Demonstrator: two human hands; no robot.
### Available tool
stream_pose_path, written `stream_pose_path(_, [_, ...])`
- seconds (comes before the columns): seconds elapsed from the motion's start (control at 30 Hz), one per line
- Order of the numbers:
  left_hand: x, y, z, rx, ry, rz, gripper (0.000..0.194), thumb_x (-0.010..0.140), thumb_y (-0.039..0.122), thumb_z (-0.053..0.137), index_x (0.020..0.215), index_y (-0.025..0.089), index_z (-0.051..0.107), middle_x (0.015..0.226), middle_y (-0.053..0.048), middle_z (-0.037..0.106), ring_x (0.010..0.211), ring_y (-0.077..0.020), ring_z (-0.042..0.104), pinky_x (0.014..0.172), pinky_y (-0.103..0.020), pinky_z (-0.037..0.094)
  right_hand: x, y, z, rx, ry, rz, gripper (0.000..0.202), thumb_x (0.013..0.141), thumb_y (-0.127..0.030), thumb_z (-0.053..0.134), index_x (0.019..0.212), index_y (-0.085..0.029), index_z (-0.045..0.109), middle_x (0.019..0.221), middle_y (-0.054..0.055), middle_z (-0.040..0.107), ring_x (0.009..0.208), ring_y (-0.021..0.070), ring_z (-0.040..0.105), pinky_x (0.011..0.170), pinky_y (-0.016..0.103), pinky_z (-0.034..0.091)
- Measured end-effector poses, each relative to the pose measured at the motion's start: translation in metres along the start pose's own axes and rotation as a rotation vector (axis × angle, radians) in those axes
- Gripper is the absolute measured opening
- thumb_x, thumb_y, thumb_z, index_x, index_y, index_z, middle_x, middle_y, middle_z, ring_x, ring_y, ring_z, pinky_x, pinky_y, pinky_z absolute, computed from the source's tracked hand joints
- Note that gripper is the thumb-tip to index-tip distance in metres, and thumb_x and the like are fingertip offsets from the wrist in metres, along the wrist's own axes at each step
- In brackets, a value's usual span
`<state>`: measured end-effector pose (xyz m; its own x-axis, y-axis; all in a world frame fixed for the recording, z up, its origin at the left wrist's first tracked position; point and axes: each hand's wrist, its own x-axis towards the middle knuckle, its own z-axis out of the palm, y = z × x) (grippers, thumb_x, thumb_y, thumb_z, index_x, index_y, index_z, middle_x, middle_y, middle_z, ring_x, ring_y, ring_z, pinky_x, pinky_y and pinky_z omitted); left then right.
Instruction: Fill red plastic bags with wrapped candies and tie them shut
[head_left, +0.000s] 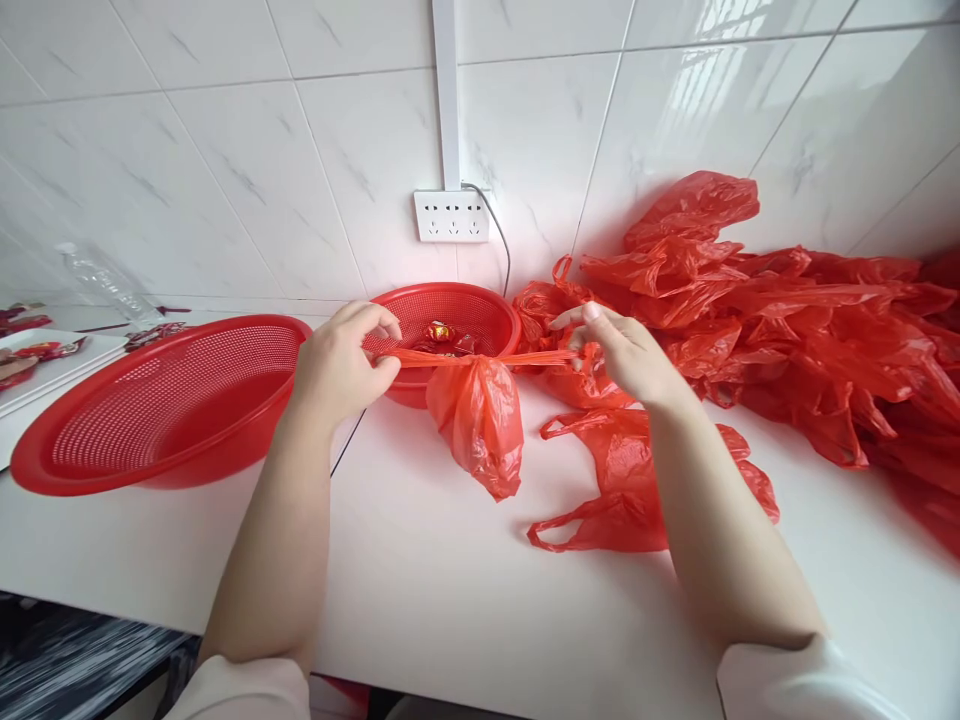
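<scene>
A filled red plastic bag (480,425) hangs between my hands, its two handles pulled out taut to either side and gathered at the top. My left hand (345,362) pinches one handle between thumb and fingers. The other handle is gripped by my right hand (616,350). What the bag holds is hidden by the plastic. Just behind it stands a small red basket (491,305) with several wrapped pieces (441,332) inside. Below my right hand, a flat red bag (619,470) lies on the white table (480,600), partly covered by my forearm.
To the left is a large red perforated basket (180,400). A heap of red plastic bags (787,320) fills the right side. A clear bottle (109,285) and a white tray (67,365) stand at the far left. A power strip (451,217) is on the tiled wall.
</scene>
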<state>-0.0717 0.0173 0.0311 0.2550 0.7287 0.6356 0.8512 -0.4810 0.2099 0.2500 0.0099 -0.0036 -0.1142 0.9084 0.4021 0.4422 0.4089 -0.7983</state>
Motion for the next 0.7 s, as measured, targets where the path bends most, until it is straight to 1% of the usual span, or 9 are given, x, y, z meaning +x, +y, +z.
stream_pose_path(0.07, [0.002, -0.009, -0.006, -0.074, -0.014, -0.04, 0.027, 0.065, 0.009, 0.055, 0.088, 0.023, 0.058, 0.107, -0.001, 0.065, 0.089, -0.0183, 0.062, 0.062, -0.025, 0.049, -0.001, 0.004, -0.018, -0.056, -0.006, 0.058, 0.056, 0.09, -0.066, 0.034, 0.082, -0.02, 0.066, 0.065, 0.002, 0.063, 0.067, 0.0174, 0.06, 0.069, 0.031, 0.045])
stream_pose_path(0.17, [0.003, -0.017, -0.01, -0.158, -0.105, -0.092, 0.032, 0.064, 0.012, 0.058, 0.093, 0.024, 0.059, 0.114, -0.002, 0.065, 0.098, -0.0209, 0.062, 0.065, -0.026, 0.053, -0.004, 0.008, -0.035, -0.147, -0.001, 0.115, 0.057, 0.088, -0.068, 0.036, 0.075, -0.02, 0.066, 0.064, 0.003, 0.062, 0.063, 0.0175, 0.058, 0.064, 0.031, 0.044])
stream_pose_path(0.23, [0.001, -0.017, -0.01, -0.166, -0.187, -0.086, 0.028, 0.064, 0.013, 0.057, 0.089, 0.024, 0.062, 0.115, -0.002, 0.066, 0.1, -0.0227, 0.063, 0.07, -0.029, 0.054, -0.006, 0.01, -0.038, -0.211, -0.022, 0.13, 0.055, 0.086, -0.068, 0.04, 0.066, -0.02, 0.061, 0.061, 0.003, 0.058, 0.057, 0.0154, 0.053, 0.058, 0.031, 0.042])
stream_pose_path(0.33, [-0.001, -0.011, -0.006, -0.193, -0.278, -0.069, 0.016, 0.067, 0.016, 0.056, 0.076, 0.023, 0.067, 0.106, -0.003, 0.071, 0.095, -0.024, 0.066, 0.076, -0.033, 0.054, -0.009, 0.01, -0.038, -0.305, -0.063, 0.104, 0.054, 0.084, -0.067, 0.047, 0.057, -0.021, 0.052, 0.057, 0.002, 0.053, 0.049, 0.0126, 0.043, 0.049, 0.03, 0.034])
stream_pose_path(0.47, [-0.002, -0.001, 0.002, -0.252, -0.437, -0.012, 0.028, 0.068, 0.016, 0.052, 0.083, 0.026, 0.074, 0.089, 0.0, 0.074, 0.082, -0.0217, 0.068, 0.069, -0.029, 0.055, -0.01, 0.007, -0.036, -0.456, -0.079, 0.098, 0.053, 0.085, -0.062, 0.049, 0.051, -0.021, 0.043, 0.051, 0.0, 0.045, 0.044, 0.0112, 0.035, 0.044, 0.03, 0.028])
stream_pose_path(0.53, [0.0, 0.002, 0.004, -0.248, -0.494, 0.038, 0.029, 0.069, 0.016, 0.053, 0.082, 0.029, 0.076, 0.081, 0.002, 0.074, 0.076, -0.0209, 0.068, 0.063, -0.027, 0.054, -0.009, 0.003, -0.028, -0.541, -0.082, 0.081, 0.049, 0.086, -0.056, 0.051, 0.052, -0.021, 0.044, 0.052, 0.001, 0.048, 0.046, 0.0123, 0.039, 0.047, 0.03, 0.032])
stream_pose_path(0.6, [0.002, 0.004, 0.005, -0.262, -0.544, 0.062, 0.026, 0.07, 0.019, 0.056, 0.082, 0.031, 0.076, 0.078, 0.002, 0.074, 0.074, -0.021, 0.068, 0.06, -0.026, 0.054, -0.009, -0.001, -0.008, -0.611, -0.044, 0.001, 0.038, 0.087, -0.049, 0.052, 0.062, -0.021, 0.053, 0.064, 0.003, 0.058, 0.058, 0.0166, 0.052, 0.057, 0.032, 0.04])
stream_pose_path(0.67, [0.003, 0.007, 0.005, -0.302, -0.594, 0.058, 0.025, 0.072, 0.023, 0.061, 0.09, 0.031, 0.076, 0.088, 0.002, 0.075, 0.081, -0.0214, 0.069, 0.063, -0.026, 0.055, -0.012, -0.003, 0.021, -0.655, -0.045, -0.126, 0.029, 0.086, -0.048, 0.055, 0.081, -0.02, 0.06, 0.082, 0.008, 0.066, 0.078, 0.0229, 0.06, 0.072, 0.038, 0.045])
stream_pose_path(0.7, [0.003, 0.009, 0.004, -0.327, -0.604, 0.048, 0.028, 0.073, 0.025, 0.062, 0.097, 0.032, 0.074, 0.097, 0.001, 0.074, 0.086, -0.0213, 0.069, 0.067, -0.026, 0.056, -0.014, -0.003, 0.037, -0.662, -0.124, -0.189, 0.032, 0.083, -0.05, 0.058, 0.089, -0.019, 0.062, 0.088, 0.01, 0.067, 0.086, 0.0255, 0.061, 0.079, 0.04, 0.045])
